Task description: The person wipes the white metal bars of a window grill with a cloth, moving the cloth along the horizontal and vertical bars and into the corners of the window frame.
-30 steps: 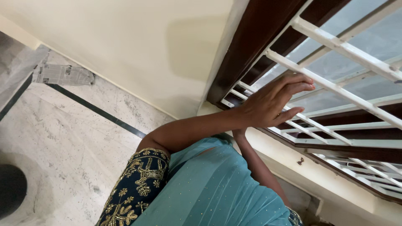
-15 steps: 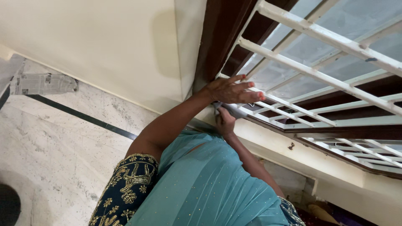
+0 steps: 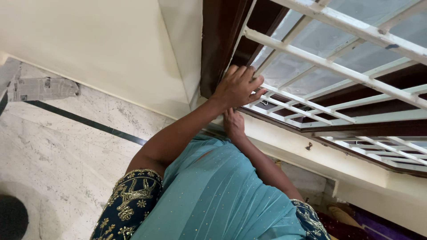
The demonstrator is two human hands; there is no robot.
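My left hand (image 3: 235,86) lies on the lower left corner of the white window grille (image 3: 338,69), where it meets the dark wooden frame (image 3: 218,40). Its fingers bend over the grille's edge bar. My right hand (image 3: 233,125) is just beneath it, against the cream sill (image 3: 289,142); its fingertips are hidden behind my left hand, so what it holds does not show. Frosted glass panes sit behind the grille. I wear a teal garment with a dark blue, gold-embroidered sleeve (image 3: 129,204).
A cream wall (image 3: 111,49) runs left of the window. Below is a marble floor (image 3: 58,142) with a black inlay stripe, a folded newspaper (image 3: 42,89) at the wall's foot, and a dark round object (image 3: 11,218) at the lower left.
My left hand has slid left along the grille to its corner and its spread fingers have curled. My right hand has risen under it; the grey cloth seen earlier no longer shows.
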